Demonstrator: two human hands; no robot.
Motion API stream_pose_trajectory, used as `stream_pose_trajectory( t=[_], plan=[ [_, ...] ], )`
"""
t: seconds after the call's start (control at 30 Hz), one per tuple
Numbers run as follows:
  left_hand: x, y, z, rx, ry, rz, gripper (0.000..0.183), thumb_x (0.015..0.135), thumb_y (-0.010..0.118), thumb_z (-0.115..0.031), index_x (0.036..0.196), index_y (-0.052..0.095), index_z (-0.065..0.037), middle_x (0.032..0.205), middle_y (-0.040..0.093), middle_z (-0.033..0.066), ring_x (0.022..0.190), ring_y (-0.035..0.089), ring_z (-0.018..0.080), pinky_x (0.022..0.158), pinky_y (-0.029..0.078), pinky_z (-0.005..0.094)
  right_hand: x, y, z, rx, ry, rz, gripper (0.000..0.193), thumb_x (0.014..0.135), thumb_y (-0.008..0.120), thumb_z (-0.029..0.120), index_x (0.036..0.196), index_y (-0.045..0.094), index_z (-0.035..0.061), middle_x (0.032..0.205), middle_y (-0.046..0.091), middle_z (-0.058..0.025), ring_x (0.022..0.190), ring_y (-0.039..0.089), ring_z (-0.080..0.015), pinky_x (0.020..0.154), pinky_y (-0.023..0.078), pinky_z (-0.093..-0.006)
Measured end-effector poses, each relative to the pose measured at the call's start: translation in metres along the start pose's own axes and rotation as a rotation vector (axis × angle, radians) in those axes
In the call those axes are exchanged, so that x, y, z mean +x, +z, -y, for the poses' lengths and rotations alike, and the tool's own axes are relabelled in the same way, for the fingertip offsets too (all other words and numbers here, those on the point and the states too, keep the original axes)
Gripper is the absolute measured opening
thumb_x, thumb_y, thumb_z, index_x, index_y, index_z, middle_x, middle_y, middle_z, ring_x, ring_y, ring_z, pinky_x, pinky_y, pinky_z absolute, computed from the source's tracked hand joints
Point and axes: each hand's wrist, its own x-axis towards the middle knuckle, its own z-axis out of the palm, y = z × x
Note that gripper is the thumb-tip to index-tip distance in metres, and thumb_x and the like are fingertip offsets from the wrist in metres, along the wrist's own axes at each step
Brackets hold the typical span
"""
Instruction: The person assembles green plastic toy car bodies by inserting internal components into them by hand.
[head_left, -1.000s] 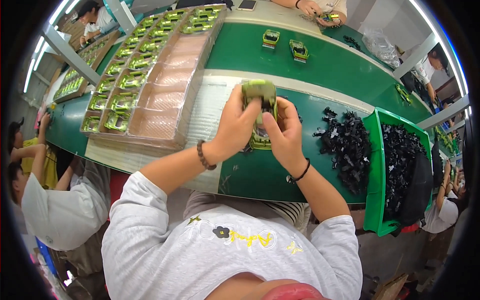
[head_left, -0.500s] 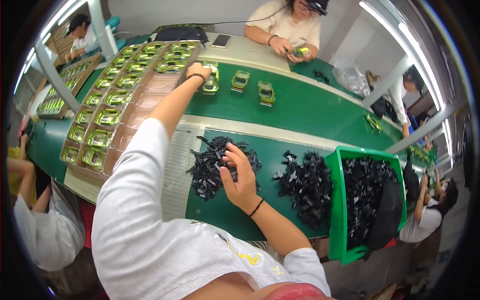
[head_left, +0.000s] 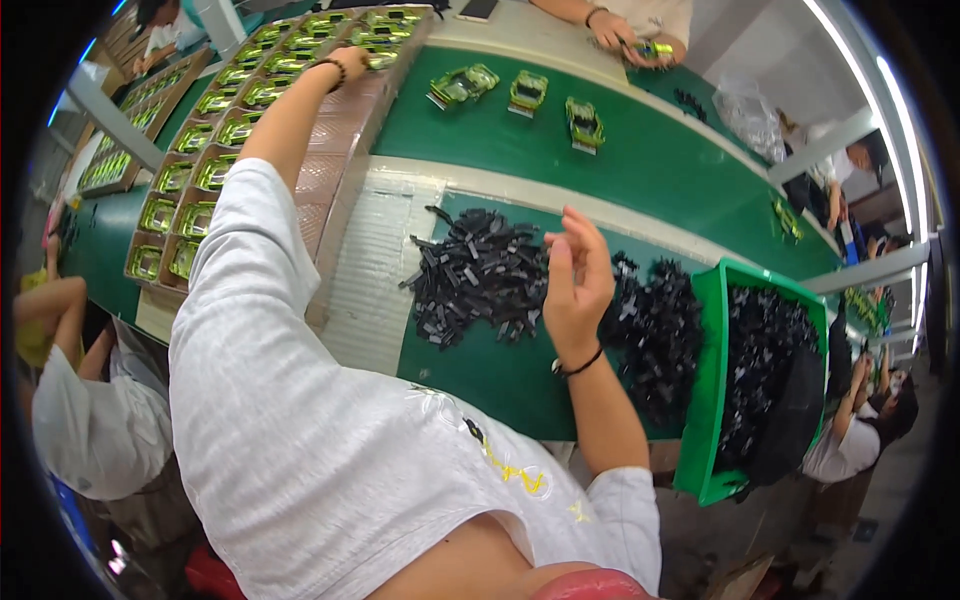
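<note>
Stretching under both arms, a smooth green worktable [head_left: 470, 390] fills the middle, crossed by a pale strip [head_left: 600, 244]. A phone [head_left: 478, 10] lies at twelve o'clock; a co-worker [head_left: 655, 15] sits at one o'clock, and a light tube [head_left: 890, 85] glows toward two.

A shallow tray [head_left: 335, 240] at ten o'clock has thin brown walls and shiny, moulded compartments, many filled with glossy yellow-green shells [head_left: 200, 218]. The left hand [head_left: 352, 62] reaches over it at eleven, just beside one shell [head_left: 382, 61] in the tray; its fingertips are hidden, so I cannot tell whether they grasp it. The right hand [head_left: 582, 285], at three o'clock, is released, fingers loosely spread and thumb raised, between a pile of slim black strips [head_left: 475, 275] and a heap of jagged black pieces [head_left: 655, 320]. Beyond them, a crumpled clear bag [head_left: 750, 115] sits at two.

The green bin [head_left: 705, 385], near four, raises its straight rim against that heap. The tray's long side bounds a ribbed whitish sheet [head_left: 365, 260] at nine. Farther out, green surface separates three shells [head_left: 527, 92] between twelve and one; another stretch lies between the strips and the person's shirt [head_left: 300, 420].
</note>
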Motion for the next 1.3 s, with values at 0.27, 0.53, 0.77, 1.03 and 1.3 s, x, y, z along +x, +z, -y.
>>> stream_pose_trajectory(
  t=[0.27, 0.53, 0.77, 1.03, 1.3],
  plan=[
    [-0.025, -0.054, -0.026, -0.269, 0.029, -0.595, 0.036, 0.079, 0.061, -0.019, 0.103, 0.053, 0.006, 0.090, 0.062, 0.0229, 0.088, 0.061, 0.0346, 0.077, 0.048, 0.0389, 0.041, -0.072, -0.035, -0.383, 0.113, -0.264, 0.023, 0.085, 0.053, 0.011, 0.106, 0.059, 0.0031, 0.079, 0.065, -0.0105, 0.065, 0.061, -0.0155, 0.060, 0.047, -0.0272],
    [-0.212, -0.131, -0.162, -1.769, 0.027, 0.074, 0.024, 0.083, 0.064, -0.013, 0.100, 0.056, 0.001, 0.090, 0.060, 0.0055, 0.075, 0.059, 0.0098, 0.061, 0.048, 0.0212, 0.036, -0.098, -0.031, -1.199, 0.504, 0.489, 0.025, 0.075, 0.065, 0.020, 0.099, 0.064, 0.0105, 0.098, 0.064, -0.0132, 0.096, 0.059, -0.0308, 0.080, 0.048, -0.0409],
    [-0.303, -0.073, -0.293, -2.370, -0.073, 0.618, 0.038, 0.083, 0.047, -0.019, 0.115, 0.050, 0.003, 0.101, 0.060, 0.0134, 0.091, 0.060, 0.0226, 0.083, 0.049, 0.0367, 0.040, -0.097, -0.037, -1.175, 0.148, 0.298, 0.023, 0.078, 0.055, 0.007, 0.098, 0.066, 0.0137, 0.099, 0.064, -0.0111, 0.097, 0.058, -0.0306, 0.079, 0.048, -0.0408],
    [-0.290, -0.039, -0.286, -2.272, -0.298, 0.395, 0.033, 0.092, 0.039, -0.034, 0.117, 0.048, -0.014, 0.104, 0.059, 0.0115, 0.088, 0.059, 0.0214, 0.066, 0.051, 0.0306, 0.036, -0.083, -0.068, -1.112, 0.226, 0.238, 0.017, 0.075, 0.063, 0.015, 0.092, 0.066, 0.0117, 0.095, 0.064, -0.0133, 0.093, 0.059, -0.0321, 0.079, 0.048, -0.0412],
    [-0.287, -0.039, -0.263, -2.729, -0.708, 0.448, 0.042, 0.092, 0.030, -0.035, 0.105, 0.048, 0.000, 0.095, 0.055, 0.0204, 0.088, 0.057, 0.0333, 0.085, 0.047, 0.0536, 0.043, -0.102, -0.050, -0.975, 0.025, 0.609, 0.023, 0.072, 0.062, 0.001, 0.094, 0.066, 0.0050, 0.100, 0.065, -0.0122, 0.094, 0.060, -0.0316, 0.084, 0.046, -0.0384]
  ],
)
